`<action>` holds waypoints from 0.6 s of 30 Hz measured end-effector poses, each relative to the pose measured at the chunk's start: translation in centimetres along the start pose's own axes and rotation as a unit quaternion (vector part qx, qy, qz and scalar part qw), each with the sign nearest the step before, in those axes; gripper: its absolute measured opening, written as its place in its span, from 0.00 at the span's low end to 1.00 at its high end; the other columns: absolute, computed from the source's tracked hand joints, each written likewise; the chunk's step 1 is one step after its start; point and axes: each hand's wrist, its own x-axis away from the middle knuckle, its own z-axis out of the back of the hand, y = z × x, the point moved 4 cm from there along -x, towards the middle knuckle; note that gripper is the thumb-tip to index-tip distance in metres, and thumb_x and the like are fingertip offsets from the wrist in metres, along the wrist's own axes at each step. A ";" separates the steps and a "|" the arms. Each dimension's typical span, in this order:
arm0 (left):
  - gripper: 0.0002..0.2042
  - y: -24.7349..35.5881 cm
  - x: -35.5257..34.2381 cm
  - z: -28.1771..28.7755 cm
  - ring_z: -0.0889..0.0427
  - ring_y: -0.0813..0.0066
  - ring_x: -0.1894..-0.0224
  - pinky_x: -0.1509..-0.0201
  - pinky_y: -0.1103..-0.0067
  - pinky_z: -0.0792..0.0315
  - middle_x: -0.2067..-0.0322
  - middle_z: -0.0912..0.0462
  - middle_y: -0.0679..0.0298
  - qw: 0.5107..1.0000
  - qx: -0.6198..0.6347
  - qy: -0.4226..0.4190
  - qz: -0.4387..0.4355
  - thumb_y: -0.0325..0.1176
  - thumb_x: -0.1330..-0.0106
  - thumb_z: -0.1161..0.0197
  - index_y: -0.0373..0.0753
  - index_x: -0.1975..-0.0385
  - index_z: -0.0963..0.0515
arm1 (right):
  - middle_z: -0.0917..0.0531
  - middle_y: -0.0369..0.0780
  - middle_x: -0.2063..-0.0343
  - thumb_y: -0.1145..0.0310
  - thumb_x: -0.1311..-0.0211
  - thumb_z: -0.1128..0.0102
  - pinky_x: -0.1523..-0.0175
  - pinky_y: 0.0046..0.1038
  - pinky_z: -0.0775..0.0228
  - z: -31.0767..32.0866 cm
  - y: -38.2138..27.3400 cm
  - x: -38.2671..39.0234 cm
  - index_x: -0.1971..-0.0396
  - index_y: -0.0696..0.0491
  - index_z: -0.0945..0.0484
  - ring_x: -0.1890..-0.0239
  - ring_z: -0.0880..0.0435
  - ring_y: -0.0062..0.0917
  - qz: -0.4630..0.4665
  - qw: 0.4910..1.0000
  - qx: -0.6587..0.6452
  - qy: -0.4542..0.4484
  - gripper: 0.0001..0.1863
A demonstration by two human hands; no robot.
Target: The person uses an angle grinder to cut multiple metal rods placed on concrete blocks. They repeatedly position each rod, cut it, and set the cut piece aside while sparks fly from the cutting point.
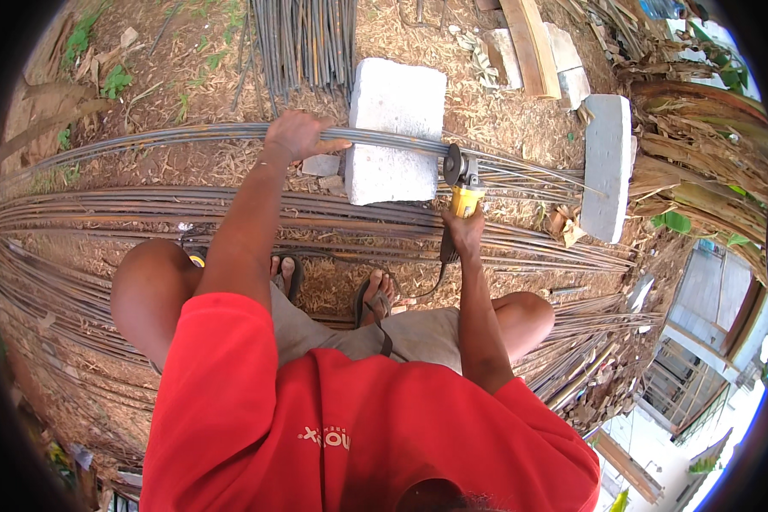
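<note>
My left hand point(300, 136) grips a bundle of long steel rods point(384, 139) just left of a white block point(396, 88), across which the bundle lies. My right hand point(462, 229) is closed on a yellow and black angle grinder point(466, 199), its black cord hanging down. The grinder's disc point(452, 164) is at the rods, near the block's right edge; whether it touches them I cannot tell. Beyond that, the rods fan out toward a grey concrete slab point(608, 166).
More rod bundles point(303, 38) lie at the top and around my sandalled feet point(374, 294). Wooden planks point(531, 47) and broken blocks point(563, 60) sit at the back right. Dry banana leaves point(691, 162) line the right side, with a building point(708, 324) below them.
</note>
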 end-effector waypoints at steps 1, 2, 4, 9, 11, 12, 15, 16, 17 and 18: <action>0.53 -0.1 0.0 -0.1 0.09 0.58 0.59 0.43 0.58 0.18 0.68 0.11 0.54 1.000 0.006 -0.004 0.002 0.89 0.34 0.64 0.49 0.33 0.17 | 0.13 0.40 0.67 0.75 0.46 0.23 0.63 0.30 0.17 0.0 -0.1 -0.1 0.52 0.60 0.22 0.69 0.14 0.26 0.001 1.000 0.014 0.003 0.22; 0.54 -0.1 -0.1 -0.1 0.10 0.59 0.60 0.42 0.58 0.20 0.70 0.12 0.55 1.000 0.011 -0.007 0.005 0.90 0.35 0.66 0.51 0.32 0.17 | 0.13 0.40 0.67 0.74 0.45 0.23 0.63 0.30 0.17 0.0 0.0 -0.2 0.52 0.60 0.22 0.69 0.14 0.26 -0.005 1.000 -0.029 -0.007 0.22; 0.54 -0.1 0.0 -0.2 0.10 0.59 0.59 0.41 0.58 0.20 0.69 0.12 0.55 1.000 0.009 -0.006 0.005 0.90 0.35 0.66 0.51 0.31 0.18 | 0.13 0.39 0.68 0.74 0.45 0.22 0.65 0.29 0.18 -0.4 0.4 -0.3 0.52 0.60 0.21 0.70 0.14 0.25 -0.016 0.998 -0.058 -0.019 0.22; 0.54 0.1 -0.1 0.0 0.10 0.60 0.59 0.42 0.58 0.19 0.70 0.12 0.56 1.000 0.001 -0.013 0.014 0.90 0.34 0.67 0.51 0.32 0.17 | 0.10 0.41 0.66 0.71 0.45 0.21 0.60 0.31 0.19 -0.8 1.3 -1.0 0.51 0.60 0.19 0.67 0.13 0.26 -0.013 1.000 -0.026 0.004 0.23; 0.54 0.1 0.0 0.0 0.09 0.60 0.59 0.42 0.58 0.18 0.71 0.12 0.56 1.000 0.004 -0.014 0.014 0.90 0.34 0.67 0.50 0.33 0.17 | 0.09 0.42 0.65 0.69 0.45 0.20 0.57 0.33 0.18 -0.7 1.5 -1.0 0.50 0.60 0.18 0.66 0.12 0.27 -0.019 1.000 -0.010 0.007 0.24; 0.54 0.1 -0.1 0.0 0.09 0.60 0.60 0.42 0.58 0.18 0.71 0.12 0.56 1.000 0.002 -0.010 0.011 0.90 0.34 0.66 0.50 0.33 0.16 | 0.09 0.42 0.65 0.69 0.45 0.21 0.58 0.33 0.18 -0.6 1.3 -1.0 0.50 0.59 0.18 0.66 0.12 0.28 -0.005 1.000 -0.020 0.006 0.23; 0.53 -0.1 0.0 -0.1 0.09 0.60 0.60 0.42 0.58 0.18 0.71 0.12 0.56 1.000 0.002 -0.008 0.008 0.90 0.34 0.66 0.50 0.35 0.16 | 0.10 0.41 0.66 0.69 0.46 0.21 0.58 0.33 0.18 -0.7 1.2 -1.0 0.51 0.59 0.18 0.66 0.12 0.28 -0.027 0.998 -0.063 -0.011 0.23; 0.53 -0.1 0.0 0.0 0.09 0.60 0.59 0.42 0.58 0.18 0.70 0.12 0.56 1.000 0.002 -0.004 0.006 0.90 0.34 0.66 0.50 0.36 0.16 | 0.10 0.41 0.67 0.69 0.46 0.21 0.58 0.34 0.18 -0.7 1.1 -1.0 0.51 0.58 0.18 0.66 0.12 0.28 -0.044 0.995 -0.084 -0.018 0.23; 0.53 -0.1 0.0 0.0 0.09 0.59 0.58 0.42 0.58 0.18 0.70 0.11 0.55 1.000 0.003 -0.001 0.004 0.90 0.34 0.66 0.50 0.36 0.15 | 0.11 0.40 0.68 0.71 0.45 0.21 0.61 0.32 0.19 -0.7 0.9 -1.0 0.52 0.59 0.19 0.68 0.13 0.27 -0.031 0.999 -0.044 0.009 0.21; 0.52 -0.1 0.0 0.0 0.09 0.59 0.58 0.42 0.58 0.18 0.69 0.11 0.55 1.000 0.006 0.006 0.001 0.90 0.34 0.65 0.50 0.37 0.15 | 0.12 0.39 0.69 0.73 0.45 0.22 0.64 0.31 0.20 -0.6 0.7 -1.1 0.53 0.59 0.19 0.70 0.14 0.26 -0.016 0.999 -0.007 0.037 0.20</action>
